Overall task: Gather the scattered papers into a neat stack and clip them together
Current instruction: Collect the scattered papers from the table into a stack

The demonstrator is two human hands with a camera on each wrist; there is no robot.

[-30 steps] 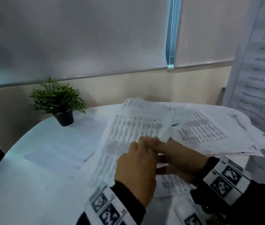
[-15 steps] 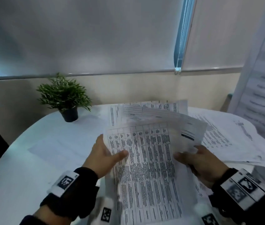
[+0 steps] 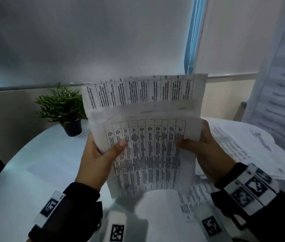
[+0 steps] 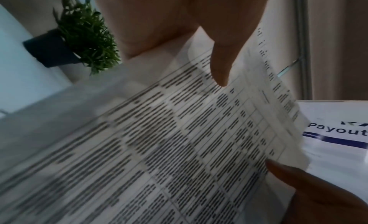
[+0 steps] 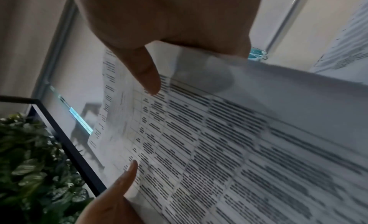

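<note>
The person holds a bundle of printed sheets (image 3: 145,140) upright above the round white table (image 3: 38,154), one hand on each side edge. The left hand (image 3: 98,158) grasps the left edge, with the thumb lying across the front page and the other fingers behind it; the right hand (image 3: 206,151) grasps the right edge in the same way. The sheets in the bundle are not yet aligned: one page at the back stands higher than the front page, and the lower edges look uneven. So I judge that the gathering is only partly done. More loose papers (image 3: 253,147) lie spread on the table to the right, close behind the right hand, and some further printed pages (image 3: 192,198) lie under the bundle near the person. These must probably still be collected, then the whole stack tapped square on the table. I can see no clip in any view, so the clipping step is not yet begun. A small potted plant (image 3: 63,109) stands on the table to the left, apart from the papers.
</note>
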